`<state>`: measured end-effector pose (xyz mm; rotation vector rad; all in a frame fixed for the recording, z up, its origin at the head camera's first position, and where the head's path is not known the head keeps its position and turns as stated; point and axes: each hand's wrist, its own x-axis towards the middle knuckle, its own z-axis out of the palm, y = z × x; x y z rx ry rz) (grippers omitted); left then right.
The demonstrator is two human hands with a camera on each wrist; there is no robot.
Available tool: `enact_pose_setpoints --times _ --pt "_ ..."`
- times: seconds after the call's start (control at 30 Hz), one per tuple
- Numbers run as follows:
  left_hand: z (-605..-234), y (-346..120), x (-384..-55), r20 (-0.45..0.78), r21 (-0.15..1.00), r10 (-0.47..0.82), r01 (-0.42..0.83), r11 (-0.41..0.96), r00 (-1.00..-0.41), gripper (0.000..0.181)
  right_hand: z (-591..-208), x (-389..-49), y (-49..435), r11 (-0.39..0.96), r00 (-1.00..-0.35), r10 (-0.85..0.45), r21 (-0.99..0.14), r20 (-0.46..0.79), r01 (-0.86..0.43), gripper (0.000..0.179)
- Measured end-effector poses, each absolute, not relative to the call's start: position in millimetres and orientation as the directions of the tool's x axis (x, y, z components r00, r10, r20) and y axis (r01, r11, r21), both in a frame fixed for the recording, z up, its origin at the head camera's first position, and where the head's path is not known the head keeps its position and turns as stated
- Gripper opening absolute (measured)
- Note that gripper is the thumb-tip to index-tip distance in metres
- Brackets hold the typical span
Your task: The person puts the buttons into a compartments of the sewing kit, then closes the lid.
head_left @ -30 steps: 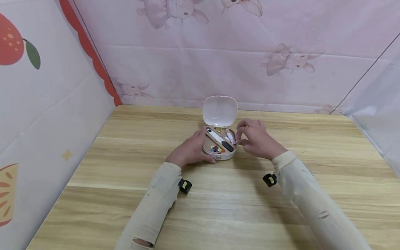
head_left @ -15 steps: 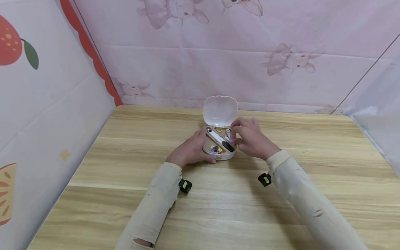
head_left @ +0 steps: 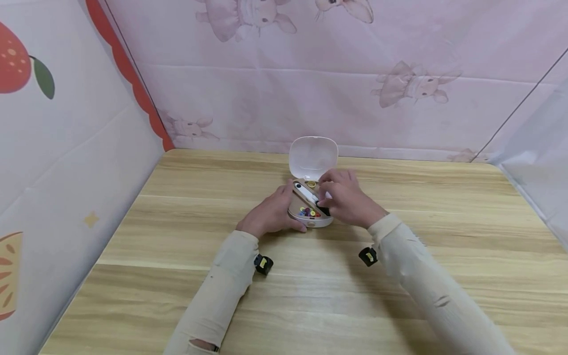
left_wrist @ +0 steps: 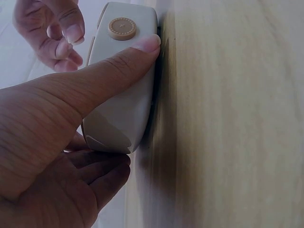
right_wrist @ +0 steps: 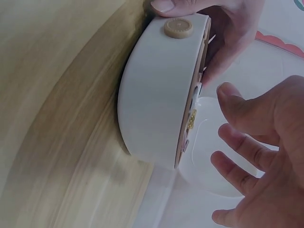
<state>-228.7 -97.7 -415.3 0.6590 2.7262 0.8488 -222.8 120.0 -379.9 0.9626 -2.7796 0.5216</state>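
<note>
A small white case (head_left: 320, 223) stands on the wooden table, its lid (head_left: 313, 157) raised at the back. My left hand (head_left: 270, 212) grips its left side, with the thumb across the front wall below a round tan button (left_wrist: 122, 28). In the case's tan insert lie a slim white-and-black tool (head_left: 306, 191), several small colourful pieces (head_left: 307, 212) and a gold round piece (head_left: 311, 184). Over the right part of the insert hovers my right hand (head_left: 348, 199), hiding what lies there. In the right wrist view its thumb and fingers are apart, with nothing between them.
Bare wooden table (head_left: 213, 197) surrounds the case. A pink rabbit-print cloth (head_left: 266, 108) rises behind the table, and a white fruit-print cloth (head_left: 88, 148) bounds the left. Small black cameras (head_left: 264, 265) sit at both wrists.
My right hand has moved left from the case's right edge to over the insert, now covering the small white pieces and part of the tool's black end. The left hand stays put.
</note>
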Motion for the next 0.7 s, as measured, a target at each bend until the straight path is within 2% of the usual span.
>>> enact_pose_setpoints --times 0.7 --pt "-415 -98 -228 -0.068 0.574 0.481 0.360 0.735 -0.874 0.127 -389 -222 105 0.694 -0.740 -0.620 -0.258 0.259 -0.672 0.018"
